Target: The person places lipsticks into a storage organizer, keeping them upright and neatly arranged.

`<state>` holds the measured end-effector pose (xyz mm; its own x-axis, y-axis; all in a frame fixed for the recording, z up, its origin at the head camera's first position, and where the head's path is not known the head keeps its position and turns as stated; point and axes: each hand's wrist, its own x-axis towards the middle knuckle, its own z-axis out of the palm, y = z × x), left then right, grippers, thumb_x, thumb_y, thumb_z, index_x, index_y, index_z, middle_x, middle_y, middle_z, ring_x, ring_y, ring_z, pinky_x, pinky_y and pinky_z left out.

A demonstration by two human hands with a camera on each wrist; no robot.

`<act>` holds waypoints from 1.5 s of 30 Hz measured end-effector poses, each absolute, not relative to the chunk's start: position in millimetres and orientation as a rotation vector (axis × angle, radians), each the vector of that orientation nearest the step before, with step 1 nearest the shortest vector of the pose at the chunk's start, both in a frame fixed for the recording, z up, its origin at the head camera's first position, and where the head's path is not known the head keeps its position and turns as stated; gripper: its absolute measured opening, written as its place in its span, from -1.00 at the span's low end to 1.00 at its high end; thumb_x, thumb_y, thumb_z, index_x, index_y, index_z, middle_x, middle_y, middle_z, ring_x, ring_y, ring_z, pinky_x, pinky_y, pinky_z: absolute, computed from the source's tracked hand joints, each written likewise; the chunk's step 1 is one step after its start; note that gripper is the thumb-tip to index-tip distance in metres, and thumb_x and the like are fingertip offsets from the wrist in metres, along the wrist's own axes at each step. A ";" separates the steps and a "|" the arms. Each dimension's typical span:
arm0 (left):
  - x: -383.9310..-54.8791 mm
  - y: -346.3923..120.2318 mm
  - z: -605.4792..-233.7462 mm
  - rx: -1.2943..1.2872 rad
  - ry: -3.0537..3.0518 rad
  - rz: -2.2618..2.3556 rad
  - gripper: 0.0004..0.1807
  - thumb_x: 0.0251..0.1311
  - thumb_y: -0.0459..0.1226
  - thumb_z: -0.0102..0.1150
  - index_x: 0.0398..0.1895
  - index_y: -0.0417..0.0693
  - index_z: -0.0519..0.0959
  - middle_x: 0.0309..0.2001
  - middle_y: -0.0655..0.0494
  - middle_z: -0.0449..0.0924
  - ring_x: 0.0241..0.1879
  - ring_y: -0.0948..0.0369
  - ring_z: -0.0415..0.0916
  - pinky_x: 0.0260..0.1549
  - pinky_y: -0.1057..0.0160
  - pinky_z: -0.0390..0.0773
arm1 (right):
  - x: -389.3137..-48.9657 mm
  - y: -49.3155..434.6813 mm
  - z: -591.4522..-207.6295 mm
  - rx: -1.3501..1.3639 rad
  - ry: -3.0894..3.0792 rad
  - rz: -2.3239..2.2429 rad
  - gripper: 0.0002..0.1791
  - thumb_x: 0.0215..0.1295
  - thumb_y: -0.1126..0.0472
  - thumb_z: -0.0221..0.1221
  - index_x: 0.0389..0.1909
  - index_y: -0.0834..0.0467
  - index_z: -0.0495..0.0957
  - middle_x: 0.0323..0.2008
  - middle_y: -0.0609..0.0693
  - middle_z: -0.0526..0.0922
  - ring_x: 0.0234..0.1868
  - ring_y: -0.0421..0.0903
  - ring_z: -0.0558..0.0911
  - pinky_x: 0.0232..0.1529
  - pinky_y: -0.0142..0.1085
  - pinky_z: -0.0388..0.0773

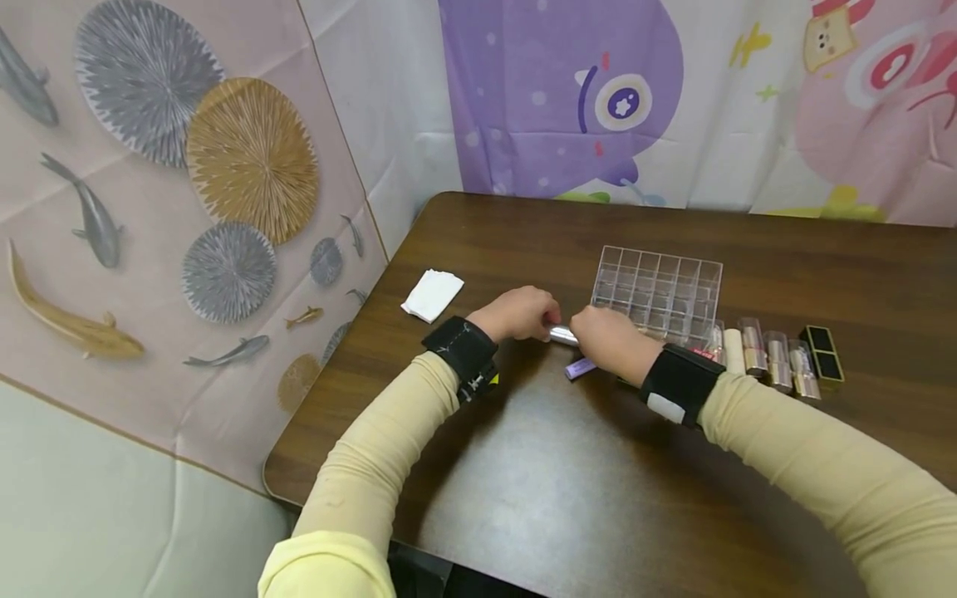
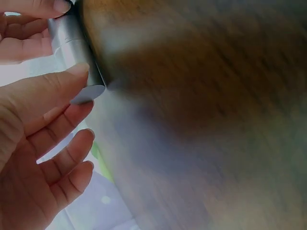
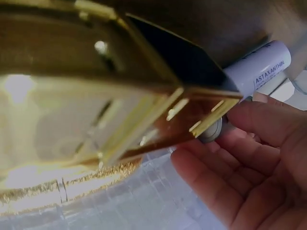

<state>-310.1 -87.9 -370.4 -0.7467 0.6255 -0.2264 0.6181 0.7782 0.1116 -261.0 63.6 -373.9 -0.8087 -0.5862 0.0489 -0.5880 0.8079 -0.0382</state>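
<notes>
A shiny silver lipstick tube (image 1: 563, 335) lies between my two hands, low over the table. My left hand (image 1: 519, 314) pinches one end between thumb and index finger; in the left wrist view its other fingers are loosely bent below the tube (image 2: 72, 48). At the opposite end, my right hand (image 1: 615, 340) holds the tube with its fingertips, partly hidden behind gold cases in the right wrist view. Just below the hands lies a purple tube (image 1: 580, 368), lettered ASTAXANTHIN. A gold case (image 3: 72, 120) looms close to the right wrist camera.
Behind my right hand stands a clear divided organizer (image 1: 661, 286). To its right, several lipsticks (image 1: 754, 347) lie in a row, ending with black-and-gold cases (image 1: 822, 355). A folded white tissue (image 1: 434, 295) lies left on the wooden table (image 1: 523, 498). Printed cloths hang behind and left.
</notes>
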 end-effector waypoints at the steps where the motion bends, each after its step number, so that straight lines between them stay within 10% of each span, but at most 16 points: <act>1: -310.0 -87.2 -369.6 0.968 2.721 0.039 -0.75 -0.02 -0.30 0.28 -0.20 -0.05 0.62 -0.20 0.14 0.58 -0.20 0.20 0.47 -0.16 0.26 0.45 | -261.3 63.6 -374.1 0.955 -2.951 0.084 -0.84 0.08 0.45 0.10 -0.64 0.26 0.47 -0.56 0.17 0.59 -0.53 0.07 0.60 -0.61 -0.12 0.51; 28: -311.4 -82.2 -336.8 1.096 2.664 0.224 -0.78 0.02 -0.28 0.24 -0.23 -0.11 0.62 -0.24 0.12 0.61 -0.26 0.25 0.48 -0.20 0.35 0.43 | -258.0 91.1 -331.1 0.971 -3.042 0.397 -0.89 -0.08 0.41 0.17 -0.68 0.24 0.49 -0.69 -0.01 0.45 -0.64 -0.14 0.37 -0.62 -0.34 0.31; 45: -287.7 -73.4 -289.3 1.094 2.637 0.639 -0.76 0.09 -0.29 0.21 -0.15 -0.13 0.58 -0.31 0.12 0.60 -0.38 0.30 0.49 -0.37 0.43 0.41 | -239.5 130.8 -281.8 0.857 -2.950 0.667 -0.78 0.08 0.34 0.22 -0.23 0.34 0.61 -0.47 0.08 0.62 -0.52 -0.12 0.47 -0.50 -0.29 0.38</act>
